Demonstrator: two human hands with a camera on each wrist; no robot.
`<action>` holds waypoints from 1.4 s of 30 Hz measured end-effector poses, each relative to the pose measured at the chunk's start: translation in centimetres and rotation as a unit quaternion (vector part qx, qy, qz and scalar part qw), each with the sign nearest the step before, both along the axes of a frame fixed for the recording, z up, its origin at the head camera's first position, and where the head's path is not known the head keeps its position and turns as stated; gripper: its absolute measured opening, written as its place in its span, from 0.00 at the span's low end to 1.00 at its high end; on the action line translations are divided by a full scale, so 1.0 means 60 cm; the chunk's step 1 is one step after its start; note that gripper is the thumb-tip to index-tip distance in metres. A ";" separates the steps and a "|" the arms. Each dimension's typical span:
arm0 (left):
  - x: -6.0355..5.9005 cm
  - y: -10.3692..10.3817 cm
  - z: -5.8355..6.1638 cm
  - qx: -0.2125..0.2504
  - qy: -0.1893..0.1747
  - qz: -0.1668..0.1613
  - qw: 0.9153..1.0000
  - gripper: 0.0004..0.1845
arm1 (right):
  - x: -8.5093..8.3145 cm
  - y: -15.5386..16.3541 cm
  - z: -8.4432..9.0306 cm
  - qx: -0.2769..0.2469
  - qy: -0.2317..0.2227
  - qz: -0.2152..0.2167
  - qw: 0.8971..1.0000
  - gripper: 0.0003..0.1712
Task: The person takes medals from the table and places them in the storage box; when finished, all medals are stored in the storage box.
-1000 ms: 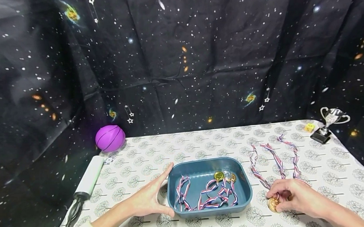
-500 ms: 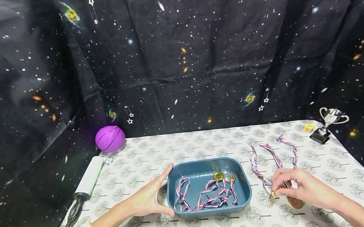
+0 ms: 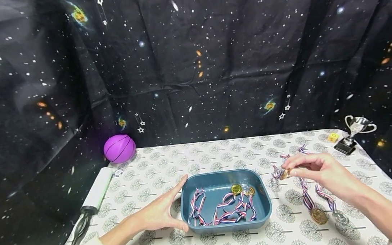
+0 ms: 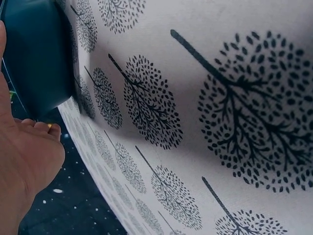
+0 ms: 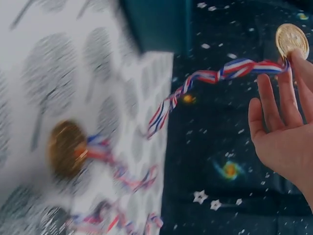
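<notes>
Head view gives us the whole scene: our right hand (image 3: 314, 169) is raised above the table (image 3: 216, 158), to the right of the blue tray (image 3: 265, 210), and it pinches a gold medal (image 3: 285, 174) between thumb and fingertips. The medal's striped ribbon (image 3: 303, 191) trails down from the hand to the table. In the right wrist view we see the same gold medal (image 5: 292, 40) held at the fingertips (image 5: 288, 93), with its ribbon (image 5: 205, 85) hanging off in a twisted line. Two more medals lie on the table near our right forearm, a bronze medal (image 3: 318, 216) and a silver medal (image 3: 341, 218) just beside it, each on its own ribbon. Our left hand (image 3: 160, 212) lies flat with straight fingers against the left wall of the blue tray, holding nothing; the left wrist view shows the tray's dark wall (image 4: 34, 58) touching that hand (image 4: 24, 166). Inside the tray we see several medals and tangled ribbons (image 3: 233, 207). Farther off stand a purple ball (image 3: 119, 148) and a white pump (image 3: 96, 192) at the left edge, and a silver trophy (image 3: 356, 133) with a yellow die (image 3: 333, 136) at the far right.
</notes>
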State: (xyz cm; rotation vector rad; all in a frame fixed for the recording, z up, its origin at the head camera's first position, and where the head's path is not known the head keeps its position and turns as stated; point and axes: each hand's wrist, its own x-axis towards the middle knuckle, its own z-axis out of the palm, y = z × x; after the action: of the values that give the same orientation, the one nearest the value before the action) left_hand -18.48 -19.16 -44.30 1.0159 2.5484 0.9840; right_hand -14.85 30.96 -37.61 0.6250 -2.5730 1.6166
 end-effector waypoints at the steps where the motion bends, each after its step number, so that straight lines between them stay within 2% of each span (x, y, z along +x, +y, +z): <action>1: 0.000 0.000 0.000 -0.001 -0.002 0.001 1.000 0.79 | -0.004 -0.004 0.007 -0.015 -0.011 -0.004 1.000 0.11; 3: 0.001 0.000 0.002 -0.003 -0.004 0.004 1.000 0.79 | -0.010 -0.013 0.020 -0.051 -0.030 -0.011 0.998 0.12; 5: 0.001 0.000 0.002 -0.004 -0.004 0.004 1.000 0.79 | -0.018 -0.021 0.033 -0.111 -0.045 -0.006 0.993 0.12; 7: 0.001 0.000 0.003 -0.002 -0.006 0.003 1.000 0.79 | -0.025 -0.028 0.047 -0.178 -0.051 0.006 0.983 0.13; 10: 0.000 0.001 0.004 0.002 -0.011 0.000 1.000 0.79 | -0.032 -0.042 0.070 -0.250 -0.048 0.016 0.967 0.14; 13: 0.000 0.001 0.005 0.001 -0.016 0.000 1.000 0.79 | -0.036 -0.058 0.095 -0.289 -0.045 0.019 0.956 0.13; 16: 0.002 0.000 0.006 0.000 -0.017 0.002 1.000 0.79 | -0.037 -0.073 0.118 -0.335 -0.046 0.031 0.941 0.13; 21: 0.001 0.002 0.007 -0.006 -0.015 -0.001 1.000 0.78 | -0.037 -0.095 0.159 -0.371 -0.032 0.044 0.927 0.14; 26: 0.000 0.001 0.007 -0.013 -0.012 0.002 1.000 0.78 | -0.036 -0.118 0.196 -0.382 -0.020 0.048 0.923 0.14; 30: 0.000 -0.001 0.007 -0.011 -0.016 0.003 1.000 0.78 | -0.036 -0.145 0.202 -0.382 -0.017 0.047 0.923 0.13; 37: 0.000 -0.001 0.008 -0.013 -0.019 -0.001 1.000 0.78 | -0.022 -0.193 0.171 -0.313 -0.058 0.013 0.948 0.09; 42: 0.000 -0.002 0.009 -0.004 -0.030 -0.005 1.000 0.78 | -0.014 -0.218 0.148 -0.267 -0.076 -0.006 0.961 0.08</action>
State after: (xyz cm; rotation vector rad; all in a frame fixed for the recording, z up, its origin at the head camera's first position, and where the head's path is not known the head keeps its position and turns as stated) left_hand -18.48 -19.27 -43.74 0.9811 2.4943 0.9853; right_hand -15.68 17.85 -28.74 0.4464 -2.0568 2.2983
